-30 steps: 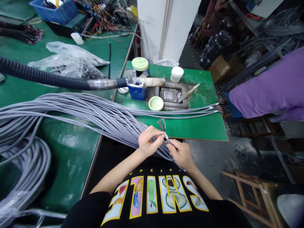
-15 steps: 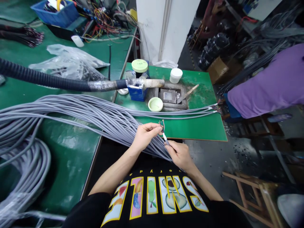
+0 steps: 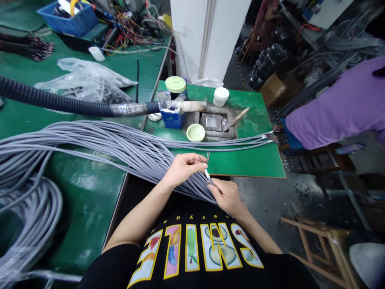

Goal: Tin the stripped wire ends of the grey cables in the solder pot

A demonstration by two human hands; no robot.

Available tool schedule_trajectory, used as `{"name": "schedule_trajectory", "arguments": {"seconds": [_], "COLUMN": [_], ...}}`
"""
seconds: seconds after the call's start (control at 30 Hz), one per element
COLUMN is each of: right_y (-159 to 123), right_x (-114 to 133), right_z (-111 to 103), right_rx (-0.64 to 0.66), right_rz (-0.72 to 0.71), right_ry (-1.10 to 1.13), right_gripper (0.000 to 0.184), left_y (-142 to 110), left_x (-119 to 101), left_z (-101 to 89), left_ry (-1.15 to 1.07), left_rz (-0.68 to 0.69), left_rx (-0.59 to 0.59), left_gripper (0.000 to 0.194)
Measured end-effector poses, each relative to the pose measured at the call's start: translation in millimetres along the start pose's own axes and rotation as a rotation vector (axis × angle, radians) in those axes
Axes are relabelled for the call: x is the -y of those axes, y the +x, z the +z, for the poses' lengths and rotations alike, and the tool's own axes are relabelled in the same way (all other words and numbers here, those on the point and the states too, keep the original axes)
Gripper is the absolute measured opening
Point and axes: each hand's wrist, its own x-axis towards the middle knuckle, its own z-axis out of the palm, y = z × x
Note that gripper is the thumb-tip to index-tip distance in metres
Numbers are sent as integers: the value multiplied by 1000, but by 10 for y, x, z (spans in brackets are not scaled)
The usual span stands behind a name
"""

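Holding 1 grey cable (image 3: 209, 179) with 2 hands (image 3: 227, 195).

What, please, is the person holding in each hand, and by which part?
One grey cable: the right hand grips its jacket just below the white section, and the left hand pinches thin wires at its stripped end.

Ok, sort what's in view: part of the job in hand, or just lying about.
Apparently in the job:
held cable, in the right hand
exposed wires at its end, pinched by the left hand
grey cable bundle

Apparently just lying about:
blue bin
plastic bag
white roll
cardboard box
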Motion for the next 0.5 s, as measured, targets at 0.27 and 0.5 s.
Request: {"name": "schedule_trajectory", "arguments": {"seconds": [0.27, 0.5], "right_y": [-5, -2], "right_x": [-2, -18], "right_z": [-1, 3], "right_rx": [5, 13], "right_rz": [29, 260], "right_ry": [46, 372], "right_gripper": [26, 24], "left_y": [1, -99], "left_x": [-1, 154], "left_z": [103, 198], "left_ry": [-27, 328], "left_rz": [30, 416], "left_rx": [-71, -260], "left_gripper": [21, 11]}}
